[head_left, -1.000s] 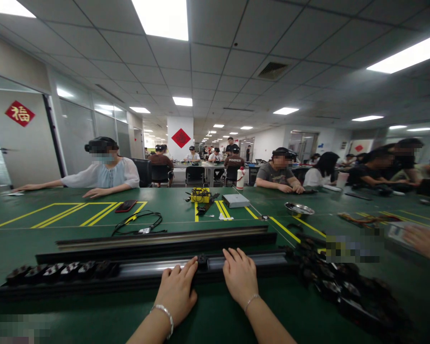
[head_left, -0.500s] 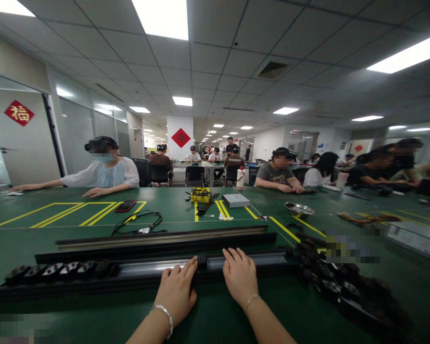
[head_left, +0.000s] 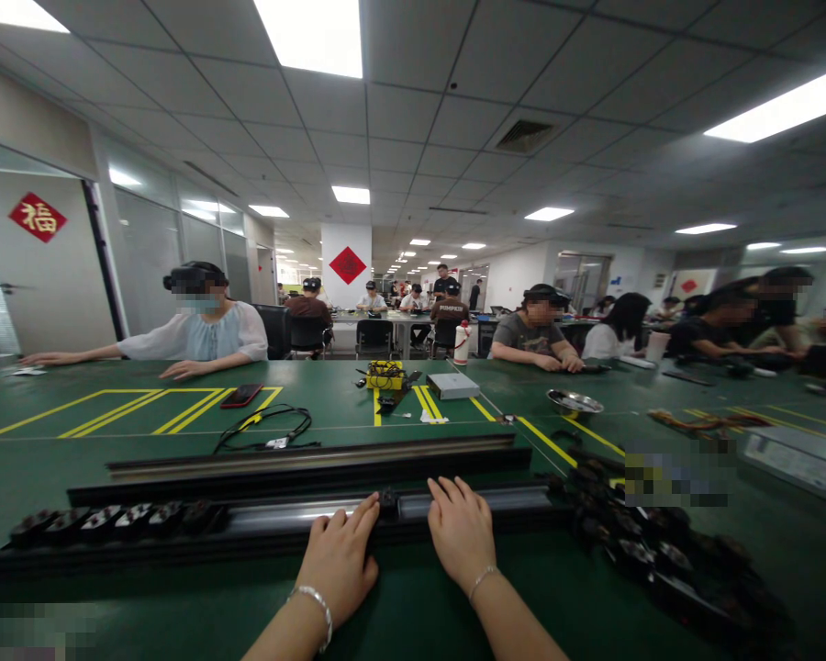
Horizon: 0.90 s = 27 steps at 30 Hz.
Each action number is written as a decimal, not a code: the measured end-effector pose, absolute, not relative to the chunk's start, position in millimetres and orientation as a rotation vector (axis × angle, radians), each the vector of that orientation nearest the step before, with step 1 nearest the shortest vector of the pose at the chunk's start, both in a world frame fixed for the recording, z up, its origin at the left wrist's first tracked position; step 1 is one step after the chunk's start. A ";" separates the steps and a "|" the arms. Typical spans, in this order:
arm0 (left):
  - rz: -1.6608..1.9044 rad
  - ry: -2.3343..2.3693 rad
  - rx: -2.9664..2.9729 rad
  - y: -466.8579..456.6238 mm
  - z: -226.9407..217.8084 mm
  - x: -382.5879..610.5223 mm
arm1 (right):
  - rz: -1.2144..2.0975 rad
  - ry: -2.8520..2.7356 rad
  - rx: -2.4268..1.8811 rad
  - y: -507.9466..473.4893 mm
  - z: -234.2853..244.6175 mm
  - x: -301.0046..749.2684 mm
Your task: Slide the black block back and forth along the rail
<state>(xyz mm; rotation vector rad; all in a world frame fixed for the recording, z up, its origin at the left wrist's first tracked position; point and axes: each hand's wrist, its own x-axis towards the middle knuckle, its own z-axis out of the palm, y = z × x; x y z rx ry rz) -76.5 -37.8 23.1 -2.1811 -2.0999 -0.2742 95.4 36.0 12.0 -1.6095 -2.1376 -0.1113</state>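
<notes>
A long black rail (head_left: 275, 521) with a shiny metal channel lies across the table before me. My left hand (head_left: 340, 560) rests on it, fingers stretched out, the index fingertip against a small black block (head_left: 387, 502) in the channel. To the right of that block, my right hand (head_left: 463, 534) lies with its fingers spread over the rail. Neither hand grips anything. Several black socket-like modules (head_left: 100, 525) sit in a row at the rail's left end. Many more dark modules are heaped in a pile (head_left: 661, 551) off its right end.
Behind the rail lies another black rail (head_left: 309, 466). Farther back on the green table (head_left: 34, 459) are a phone (head_left: 240, 396), a black cable (head_left: 295, 431), a grey box (head_left: 452, 386) and a metal bowl (head_left: 574, 401). A silver case (head_left: 798, 459) stands right. People sit across the table.
</notes>
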 end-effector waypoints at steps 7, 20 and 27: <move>-0.268 -2.121 -2.178 -37.5 23.8 -75.6 | -0.098 -2.154 -1.627 35.9 13.9 95.5; -0.266 -2.116 -2.181 -36.7 22.1 -76.2 | -0.127 -2.136 -1.604 36.8 10.7 95.4; -0.281 -2.094 -2.187 -35.9 20.4 -77.9 | -0.108 -2.126 -1.586 36.9 10.7 96.0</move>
